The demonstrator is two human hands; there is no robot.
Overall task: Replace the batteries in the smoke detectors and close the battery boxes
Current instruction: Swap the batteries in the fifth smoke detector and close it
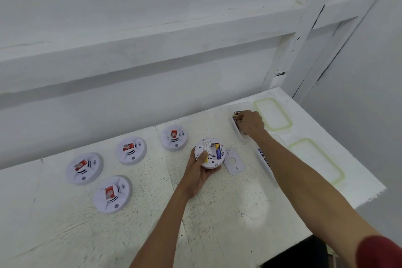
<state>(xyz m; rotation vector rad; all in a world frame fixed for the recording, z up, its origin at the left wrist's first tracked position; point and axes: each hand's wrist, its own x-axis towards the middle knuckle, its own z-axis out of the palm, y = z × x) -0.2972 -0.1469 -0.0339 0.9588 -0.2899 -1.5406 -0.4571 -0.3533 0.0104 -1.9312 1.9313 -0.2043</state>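
Observation:
My left hand (pixel 199 172) holds a white round smoke detector (pixel 210 152) back side up, its battery box open with one battery showing inside. The loose battery cover (pixel 234 161) lies on the table just right of it. My right hand (pixel 251 123) reaches into the far clear plastic box (pixel 236 130) of batteries, fingers curled among them; whether it grips one is hidden. A second clear box with batteries (pixel 264 160) sits nearer, partly under my right forearm. Several more detectors lie face up to the left, such as the nearest detector (pixel 113 193) and the far detector (pixel 174 137).
Two clear lids with green seals, the far lid (pixel 273 114) and the near lid (pixel 316 159), lie at the table's right side. The white table (pixel 217 224) ends at a right edge near a grey wall. A white wall with ledges rises behind.

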